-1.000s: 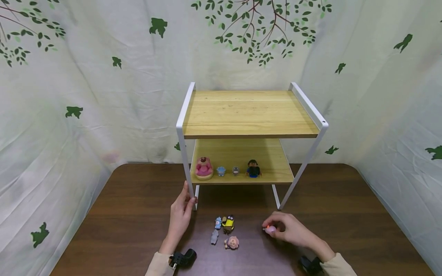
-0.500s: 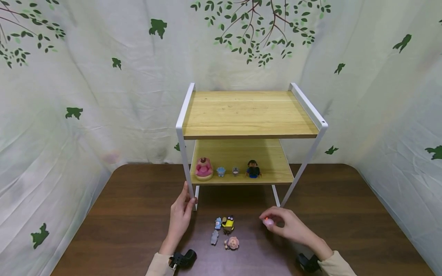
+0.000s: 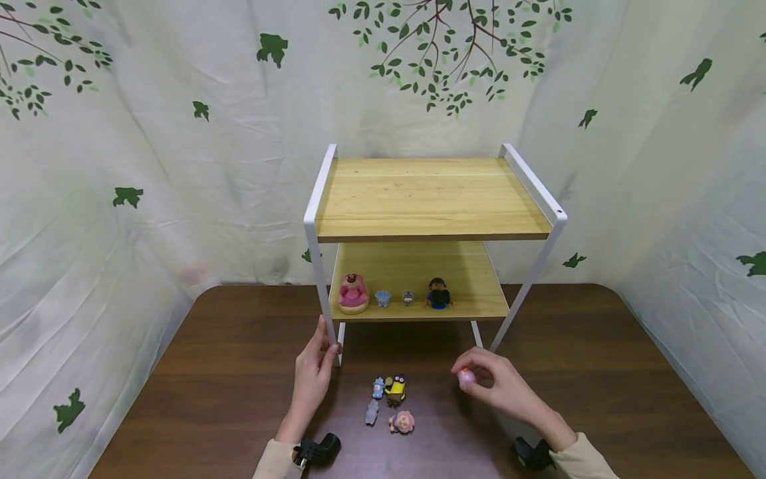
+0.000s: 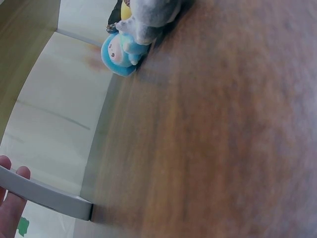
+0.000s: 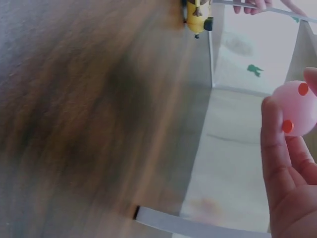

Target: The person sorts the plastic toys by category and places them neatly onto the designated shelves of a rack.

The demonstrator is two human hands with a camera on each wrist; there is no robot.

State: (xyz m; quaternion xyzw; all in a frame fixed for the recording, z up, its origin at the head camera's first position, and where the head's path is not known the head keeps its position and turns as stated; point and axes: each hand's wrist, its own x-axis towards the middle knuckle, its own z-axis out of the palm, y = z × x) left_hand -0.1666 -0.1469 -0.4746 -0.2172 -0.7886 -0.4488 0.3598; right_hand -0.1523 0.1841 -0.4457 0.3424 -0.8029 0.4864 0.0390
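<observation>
My left hand (image 3: 313,368) grips the white left front leg (image 4: 47,196) of a two-tier wooden shelf, with fingertips showing past the leg in the left wrist view. My right hand (image 3: 503,386) pinches a small round pink toy (image 5: 296,106) with orange spots between thumb and fingers, above the table near the right front leg. Between the hands, on the table, are a yellow figurine (image 3: 395,390) with goggle-like eyes, a light-blue figurine (image 3: 378,387), a grey figurine (image 3: 372,412) and a pink flower-headed figurine (image 3: 402,422).
On the lower shelf board (image 3: 413,259) sit a pink bear figure (image 3: 354,293), a small blue figure (image 3: 383,298), a tiny grey figure (image 3: 408,297) and a dark-haired figure (image 3: 439,293). The upper board (image 3: 437,199) overhangs them. A leaf-printed curtain (image 3: 179,166) surrounds the brown table (image 3: 227,372).
My right hand has risen slightly away from the person's body, toward the shelf, and the pink toy has turned a little in its fingers. The left hand stays on the leg.
</observation>
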